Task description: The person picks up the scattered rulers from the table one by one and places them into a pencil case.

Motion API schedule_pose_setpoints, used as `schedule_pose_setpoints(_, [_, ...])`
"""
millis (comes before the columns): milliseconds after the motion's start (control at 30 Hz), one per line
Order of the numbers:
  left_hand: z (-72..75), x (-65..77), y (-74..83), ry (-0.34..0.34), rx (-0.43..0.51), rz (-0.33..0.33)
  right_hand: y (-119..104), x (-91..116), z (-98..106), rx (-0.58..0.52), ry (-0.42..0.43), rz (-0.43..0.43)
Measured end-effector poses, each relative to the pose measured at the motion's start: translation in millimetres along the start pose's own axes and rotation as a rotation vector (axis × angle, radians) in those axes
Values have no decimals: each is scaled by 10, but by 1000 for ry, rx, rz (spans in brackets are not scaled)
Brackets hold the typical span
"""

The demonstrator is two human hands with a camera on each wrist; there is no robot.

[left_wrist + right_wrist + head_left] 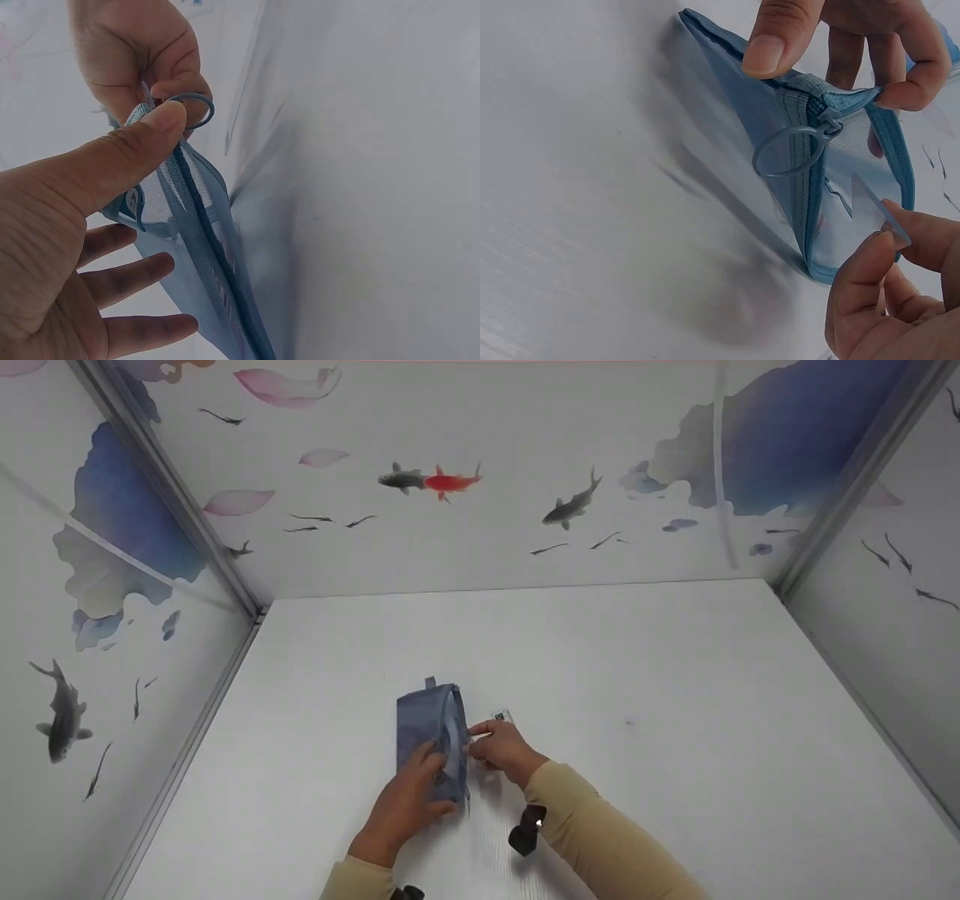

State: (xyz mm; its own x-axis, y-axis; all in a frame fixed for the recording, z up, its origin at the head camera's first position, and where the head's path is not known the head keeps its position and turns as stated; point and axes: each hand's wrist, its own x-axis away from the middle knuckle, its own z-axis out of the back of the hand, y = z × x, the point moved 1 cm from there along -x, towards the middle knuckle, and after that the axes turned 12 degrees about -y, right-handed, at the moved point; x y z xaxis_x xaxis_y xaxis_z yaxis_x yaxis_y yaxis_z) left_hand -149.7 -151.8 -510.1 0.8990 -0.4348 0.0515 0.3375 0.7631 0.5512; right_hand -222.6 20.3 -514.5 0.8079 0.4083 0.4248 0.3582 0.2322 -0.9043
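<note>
A blue mesh zip pouch stands on the white table, its zipped mouth parted toward the right. My left hand holds it by the near end; in the right wrist view the left thumb and a finger pinch the mouth's edge beside the zipper's ring pull. My right hand is close at the pouch's right side. Between its thumb and fingertip it pinches a thin, see-through flat piece, whose pointed corner reaches into the mouth. The piece's kind cannot be told.
A small white thing with dark print shows just beyond the right hand, partly hidden by it. White panels printed with fish and petals enclose the table at the back and both sides.
</note>
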Motion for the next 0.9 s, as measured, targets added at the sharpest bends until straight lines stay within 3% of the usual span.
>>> schedule_pose_setpoints(900, [13, 16, -3, 15, -9, 9, -35, -22, -134, 55, -9, 30])
